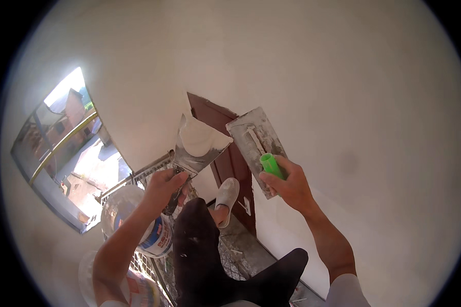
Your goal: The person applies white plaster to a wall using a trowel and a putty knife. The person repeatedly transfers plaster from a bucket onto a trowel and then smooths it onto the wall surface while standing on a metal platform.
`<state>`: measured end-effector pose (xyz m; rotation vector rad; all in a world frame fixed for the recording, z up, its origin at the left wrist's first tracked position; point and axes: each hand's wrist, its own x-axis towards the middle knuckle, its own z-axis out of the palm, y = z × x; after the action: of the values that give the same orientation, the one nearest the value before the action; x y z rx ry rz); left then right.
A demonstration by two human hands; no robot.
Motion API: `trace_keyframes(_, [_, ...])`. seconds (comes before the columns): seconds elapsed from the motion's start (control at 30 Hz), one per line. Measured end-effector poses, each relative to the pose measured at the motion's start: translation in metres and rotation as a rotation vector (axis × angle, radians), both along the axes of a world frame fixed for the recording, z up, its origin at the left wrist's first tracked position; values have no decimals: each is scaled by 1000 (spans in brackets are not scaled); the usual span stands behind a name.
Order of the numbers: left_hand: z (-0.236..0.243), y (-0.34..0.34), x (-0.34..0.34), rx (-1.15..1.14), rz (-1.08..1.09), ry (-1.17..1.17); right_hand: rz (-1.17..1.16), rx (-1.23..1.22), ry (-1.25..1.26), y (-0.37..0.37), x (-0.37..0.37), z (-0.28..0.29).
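Note:
My left hand (163, 187) is closed round the handle of a wide putty knife (188, 165), its blade pointing up and away from me. A thick layer of white putty (200, 137) covers most of that blade. In my right hand (292, 185) is a plastering trowel (264, 132), gripped by its bright green handle (271, 165). The trowel's grey, smeared back faces me, so its working face is hidden. The two tools are close together, the knife's blade corner near the trowel's left edge; whether they touch I cannot tell.
Below me is a wire-mesh platform (232, 250), with my shoe (227, 200) near a dark red door (241, 171). White buckets (161, 239) stand by my left arm. A window opening (61, 146) with a yellow bar is at left; pale wall (363, 112) surrounds everything.

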<state>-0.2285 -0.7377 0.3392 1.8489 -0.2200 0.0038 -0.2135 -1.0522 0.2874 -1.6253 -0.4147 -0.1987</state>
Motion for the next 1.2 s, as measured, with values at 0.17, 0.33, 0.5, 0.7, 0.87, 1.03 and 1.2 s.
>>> trace_keyframes(0.17, [-23,11,36,-14,22,105,-4,-237,-102,18,28,-13])
trace_keyframes(0.33, [-49,39,55,-254,153,141,106,-502,-276,33,72,-61])
trace_keyframes(0.5, [-59,154,37,-43,583,2,166,-188,473,44,114,-116])
trace_keyframes(0.7, [-124,253,-15,-85,980,-9,91,48,747,80,196,-196])
trace_keyframes(0.87, [-165,282,-36,-248,1134,75,175,-62,823,169,266,-203])
trace_keyframes(1.03, [-156,278,-21,-258,1263,195,358,-97,802,306,307,-169])
trace_keyframes(1.2, [-164,282,-15,-370,1382,227,611,-240,770,465,322,-141])
